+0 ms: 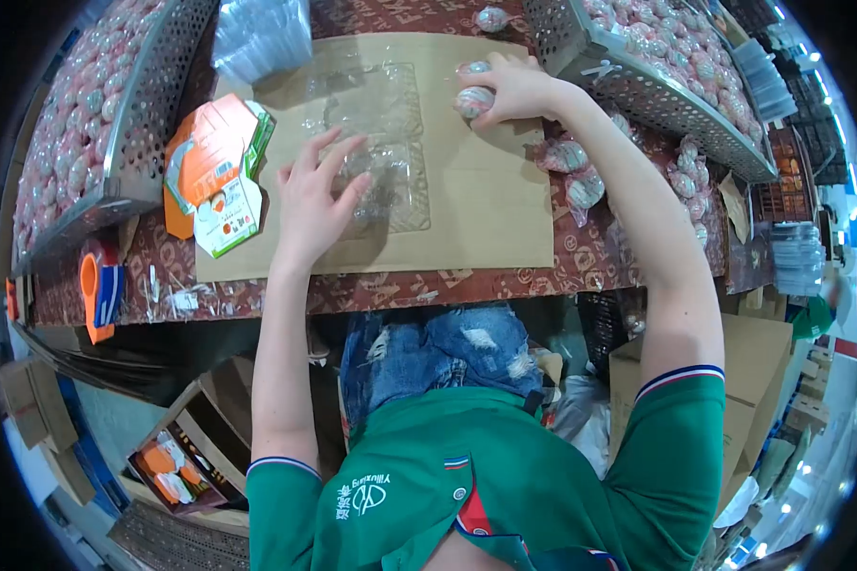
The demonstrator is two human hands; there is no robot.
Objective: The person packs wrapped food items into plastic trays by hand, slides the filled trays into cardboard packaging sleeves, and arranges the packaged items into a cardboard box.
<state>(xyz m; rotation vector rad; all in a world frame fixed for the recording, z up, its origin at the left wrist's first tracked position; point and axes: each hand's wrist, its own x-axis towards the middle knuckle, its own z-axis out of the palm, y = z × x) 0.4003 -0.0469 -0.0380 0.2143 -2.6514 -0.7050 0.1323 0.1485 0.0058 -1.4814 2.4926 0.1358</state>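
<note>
A clear plastic clamshell pack (pixel 407 205) lies opened out on a brown cardboard sheet (pixel 490 224), its two halves one above the other. My left hand (pixel 319 195) is over the pack's lower left side with its fingers spread and holding nothing. Whether its fingertips touch the plastic, I cannot tell. To the right of the pack, my right hand (pixel 516 90) closes on film-wrapped white-and-pink balls (pixel 474 102); one is plain to see and another is partly behind the fingers. Several more wrapped balls (pixel 567 155) lie beside the sheet, under my right forearm.
Metal crates full of wrapped balls stand at left (pixel 129 157) and right (pixel 652 90). Orange and green printed cards (pixel 221 167) lie left of the pack. Stacked clear packs (pixel 262 38) sit at the back. An orange-and-blue tape dispenser (pixel 102 290) is at the front left edge.
</note>
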